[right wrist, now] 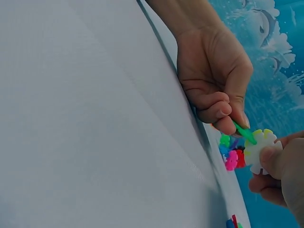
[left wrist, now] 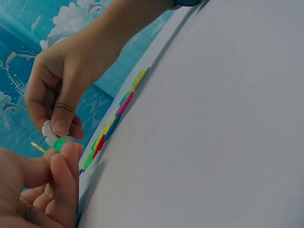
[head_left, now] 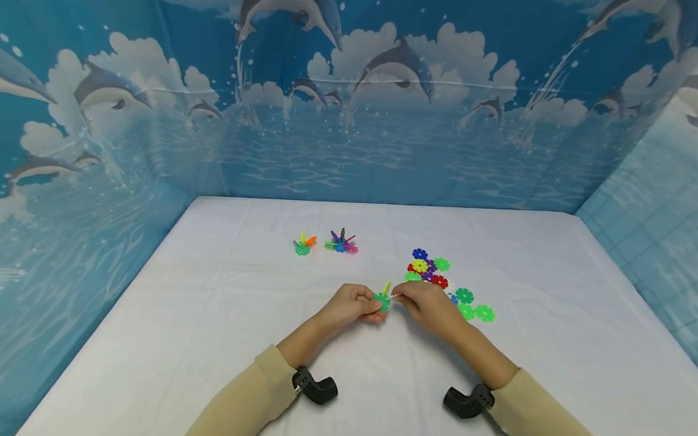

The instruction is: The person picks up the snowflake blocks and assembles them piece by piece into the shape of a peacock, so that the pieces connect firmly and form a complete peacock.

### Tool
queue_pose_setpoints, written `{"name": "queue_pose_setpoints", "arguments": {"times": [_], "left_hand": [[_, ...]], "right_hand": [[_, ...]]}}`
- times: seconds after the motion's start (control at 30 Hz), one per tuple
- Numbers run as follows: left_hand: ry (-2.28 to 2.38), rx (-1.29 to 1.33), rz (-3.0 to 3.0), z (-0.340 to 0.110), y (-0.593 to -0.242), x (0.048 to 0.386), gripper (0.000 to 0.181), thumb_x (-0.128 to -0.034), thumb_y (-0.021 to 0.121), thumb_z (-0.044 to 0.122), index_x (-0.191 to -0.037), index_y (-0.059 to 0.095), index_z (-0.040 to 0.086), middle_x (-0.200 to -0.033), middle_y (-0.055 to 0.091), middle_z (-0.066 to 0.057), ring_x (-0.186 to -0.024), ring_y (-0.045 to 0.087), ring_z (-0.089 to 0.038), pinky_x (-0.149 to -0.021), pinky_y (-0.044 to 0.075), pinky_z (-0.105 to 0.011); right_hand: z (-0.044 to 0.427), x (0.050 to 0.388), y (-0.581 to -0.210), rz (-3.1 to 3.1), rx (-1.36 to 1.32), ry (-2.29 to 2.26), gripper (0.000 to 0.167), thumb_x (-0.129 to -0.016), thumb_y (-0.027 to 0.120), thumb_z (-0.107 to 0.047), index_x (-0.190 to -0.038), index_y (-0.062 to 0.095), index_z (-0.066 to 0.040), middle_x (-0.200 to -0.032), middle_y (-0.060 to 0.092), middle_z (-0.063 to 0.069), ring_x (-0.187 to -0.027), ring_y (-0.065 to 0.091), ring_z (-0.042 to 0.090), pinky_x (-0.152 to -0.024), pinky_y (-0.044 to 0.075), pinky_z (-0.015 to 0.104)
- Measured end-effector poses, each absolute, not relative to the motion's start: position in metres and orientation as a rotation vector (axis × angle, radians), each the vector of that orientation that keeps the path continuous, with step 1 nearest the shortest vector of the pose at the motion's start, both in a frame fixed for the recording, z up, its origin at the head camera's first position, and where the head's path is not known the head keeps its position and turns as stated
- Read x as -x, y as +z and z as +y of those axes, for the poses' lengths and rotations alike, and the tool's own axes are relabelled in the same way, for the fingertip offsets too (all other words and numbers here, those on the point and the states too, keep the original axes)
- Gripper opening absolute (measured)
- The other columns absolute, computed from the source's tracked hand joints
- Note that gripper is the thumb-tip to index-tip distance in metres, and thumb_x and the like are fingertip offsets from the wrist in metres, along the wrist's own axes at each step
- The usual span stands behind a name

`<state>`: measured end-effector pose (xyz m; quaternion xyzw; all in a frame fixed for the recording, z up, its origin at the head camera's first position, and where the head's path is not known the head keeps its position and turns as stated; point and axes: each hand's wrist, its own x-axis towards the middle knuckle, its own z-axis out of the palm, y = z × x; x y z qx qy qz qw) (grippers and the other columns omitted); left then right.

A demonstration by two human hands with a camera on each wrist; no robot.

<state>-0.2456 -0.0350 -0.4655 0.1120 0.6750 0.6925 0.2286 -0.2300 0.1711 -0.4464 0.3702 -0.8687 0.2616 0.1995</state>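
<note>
My left hand (head_left: 353, 304) pinches a green notched plastic disc (head_left: 382, 302) between thumb and fingers. A yellow disc (head_left: 387, 287) stands up from the green one's edge. In my right hand (head_left: 431, 305), thumb and fingertips pinch a white notched disc (right wrist: 255, 153). In the right wrist view the white disc's edge meets the green disc; whether their notches interlock I cannot tell. Both hands are held close together above the table, left of the loose discs (head_left: 485, 313).
On the white-covered table (head_left: 235, 342), a small joined cluster of green, yellow and orange discs (head_left: 303, 248) stands at the back. Beside it sits a larger multicoloured cluster (head_left: 341, 244). Several flat discs lie to the right, partly behind my right hand. A dolphin-print curtain (head_left: 386, 149) surrounds the table.
</note>
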Motion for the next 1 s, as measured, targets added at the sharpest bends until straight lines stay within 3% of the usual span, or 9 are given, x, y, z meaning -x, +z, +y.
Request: {"name": "queue_pose_setpoints", "arguments": {"times": [0.27,0.53,0.73,1.0], "left_hand": [[1.912,-0.355,1.930,-0.035,-0.466,0.245,0.007,-0.0927,0.060,-0.007,-0.086,0.059,-0.009,-0.074,0.070,-0.013,-0.062,0.066,-0.009,-0.065,0.055,-0.021],[1.914,-0.349,1.819,-0.035,-0.465,0.243,0.006,-0.0952,0.057,-0.004,-0.092,0.058,-0.009,-0.079,0.070,-0.012,-0.067,0.067,-0.011,-0.072,0.057,-0.025],[1.975,-0.313,1.782,-0.035,-0.467,0.246,0.006,-0.0947,0.060,0.001,-0.092,0.059,-0.004,-0.081,0.070,-0.009,-0.071,0.066,-0.010,-0.070,0.054,-0.021],[2.018,-0.288,1.818,-0.035,-0.468,0.246,0.012,-0.0926,0.064,0.000,-0.100,0.062,-0.009,-0.080,0.068,-0.003,-0.071,0.064,-0.007,-0.067,0.053,-0.019]], "right_hand": [[0.165,0.230,-0.445,-2.455,-1.099,0.685,0.013,-0.084,0.071,0.005,-0.091,0.067,-0.005,-0.088,0.070,0.007,-0.084,0.068,0.021,-0.077,0.057,0.036],[0.174,0.230,-0.452,-2.431,-1.052,0.793,0.019,-0.081,0.075,0.004,-0.098,0.071,-0.004,-0.093,0.071,0.004,-0.085,0.068,0.018,-0.076,0.057,0.036],[0.190,0.243,-0.444,-2.602,-0.815,0.913,0.025,-0.088,0.072,-0.006,-0.112,0.069,-0.002,-0.105,0.069,0.010,-0.089,0.064,0.022,-0.079,0.055,0.043],[0.211,0.297,-0.437,-2.814,-0.402,0.875,0.023,-0.096,0.063,-0.012,-0.113,0.066,0.003,-0.101,0.065,0.017,-0.091,0.059,0.032,-0.083,0.052,0.048]]}}
